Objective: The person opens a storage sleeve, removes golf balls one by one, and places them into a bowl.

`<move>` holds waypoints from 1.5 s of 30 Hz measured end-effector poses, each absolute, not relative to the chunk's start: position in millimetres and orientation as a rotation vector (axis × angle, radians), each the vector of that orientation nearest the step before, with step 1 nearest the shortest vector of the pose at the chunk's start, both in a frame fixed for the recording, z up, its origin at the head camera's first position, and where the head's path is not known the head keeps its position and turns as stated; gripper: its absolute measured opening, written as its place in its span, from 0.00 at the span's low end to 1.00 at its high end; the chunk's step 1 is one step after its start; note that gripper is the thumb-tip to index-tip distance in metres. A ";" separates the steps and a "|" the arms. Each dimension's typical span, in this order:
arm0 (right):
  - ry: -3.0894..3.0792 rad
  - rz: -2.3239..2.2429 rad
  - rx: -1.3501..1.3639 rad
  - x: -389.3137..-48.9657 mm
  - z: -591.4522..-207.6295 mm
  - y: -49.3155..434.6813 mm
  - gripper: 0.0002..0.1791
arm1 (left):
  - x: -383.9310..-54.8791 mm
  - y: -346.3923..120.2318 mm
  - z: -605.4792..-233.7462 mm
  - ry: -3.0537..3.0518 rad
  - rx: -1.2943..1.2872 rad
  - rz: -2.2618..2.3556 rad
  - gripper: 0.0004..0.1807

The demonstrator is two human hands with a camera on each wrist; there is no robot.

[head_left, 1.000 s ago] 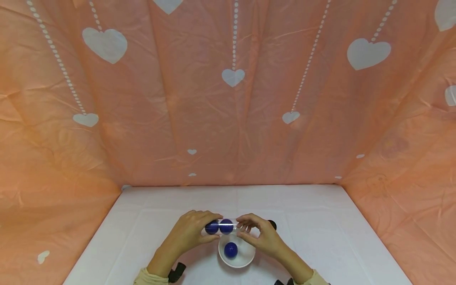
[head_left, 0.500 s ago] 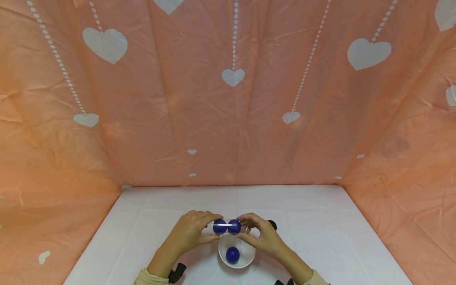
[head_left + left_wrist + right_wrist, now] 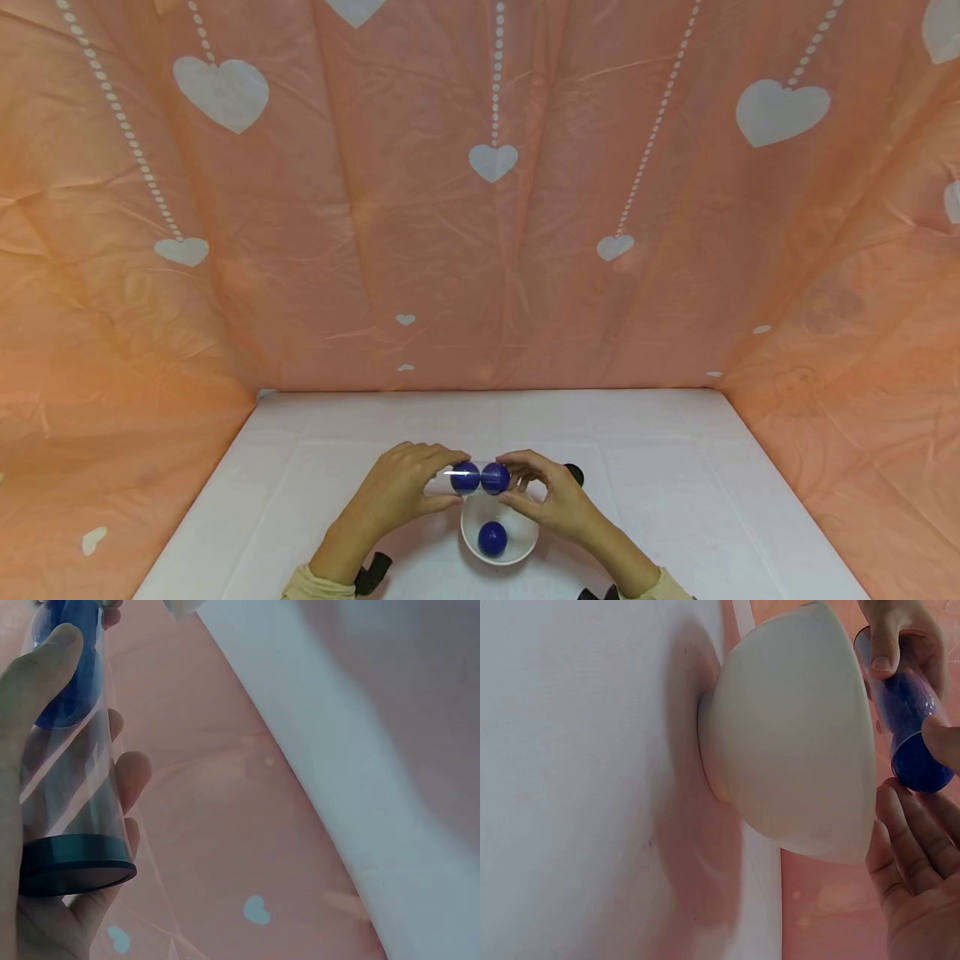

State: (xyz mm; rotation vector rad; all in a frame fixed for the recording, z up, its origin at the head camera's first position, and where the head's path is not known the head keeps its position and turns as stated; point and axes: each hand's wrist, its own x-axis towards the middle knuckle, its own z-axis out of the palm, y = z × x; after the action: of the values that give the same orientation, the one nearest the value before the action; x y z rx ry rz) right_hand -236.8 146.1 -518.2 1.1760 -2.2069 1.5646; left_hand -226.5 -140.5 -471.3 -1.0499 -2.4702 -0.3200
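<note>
A clear plastic tube [image 3: 79, 776] with a dark end cap [image 3: 79, 864] lies level between both hands, over a white bowl [image 3: 795, 727]. My left hand [image 3: 408, 482] grips its capped half, thumb on the near side and fingers behind. Inside are two blue balls, a left ball [image 3: 465, 477] and a right ball [image 3: 495, 478]; the right one bulges out of the uncapped end. My right hand [image 3: 551, 493] pinches that end between thumb and index finger. Its other fingers [image 3: 922, 851] spread loosely below the ball. Another blue ball [image 3: 492, 539] sits in the bowl.
A round black object [image 3: 573, 474] lies beyond the right hand, partly hidden by it. The table has a white cover [image 3: 337, 425]. Orange sheeting [image 3: 420, 250] with pale hearts hangs at the back and both sides.
Both balls in the tube have slid right, toward the uncapped end. The ball in the bowl has rolled slightly nearer and right. Both hands have stayed almost in place.
</note>
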 end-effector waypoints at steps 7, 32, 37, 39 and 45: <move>-2.204 1.561 1.177 -236.5 -518.2 146.0 0.24 | -225.5 -141.2 -471.0 -2.482 -1.053 -0.301 0.30; -2.159 1.592 1.175 -235.6 -521.2 146.6 0.23 | -225.2 -141.2 -475.1 -2.486 -1.037 -0.402 0.31; -2.150 1.606 1.176 -234.9 -519.9 146.7 0.22 | -225.4 -142.3 -475.0 -2.510 -1.035 -0.442 0.31; -2.146 1.616 1.171 -234.6 -519.3 146.6 0.22 | -225.7 -142.7 -475.4 -2.506 -1.039 -0.455 0.31; -2.130 1.633 1.160 -233.9 -519.2 146.7 0.22 | -225.6 -144.0 -476.4 -2.479 -1.047 -0.473 0.32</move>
State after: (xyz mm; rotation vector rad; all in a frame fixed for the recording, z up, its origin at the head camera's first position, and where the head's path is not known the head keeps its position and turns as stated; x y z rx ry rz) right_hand -233.9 146.7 -519.2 1.1596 -2.1304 1.6334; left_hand -225.6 -144.0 -476.4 -1.0468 -2.4785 -0.4734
